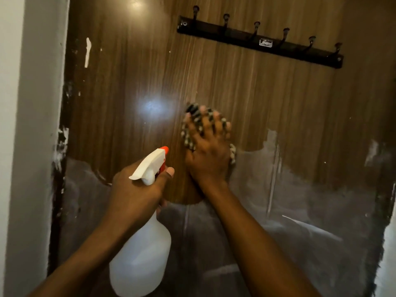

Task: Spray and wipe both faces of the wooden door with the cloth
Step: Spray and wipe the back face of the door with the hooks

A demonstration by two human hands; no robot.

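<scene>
The brown wooden door [235,86] fills the view, glossy on top and covered by a dull grey film lower down. My left hand [137,189] grips the neck of a white spray bottle [141,254] with an orange nozzle tip pointing at the door. My right hand [207,151] lies flat with spread fingers on a black-and-white patterned cloth [189,133], pressing it against the door's middle.
A black rack with several hooks [261,40] is screwed to the door's upper right. A white wall and door frame [27,125] stand at the left, with paint smears along the door's edge. A bright gap [389,254] shows at the lower right.
</scene>
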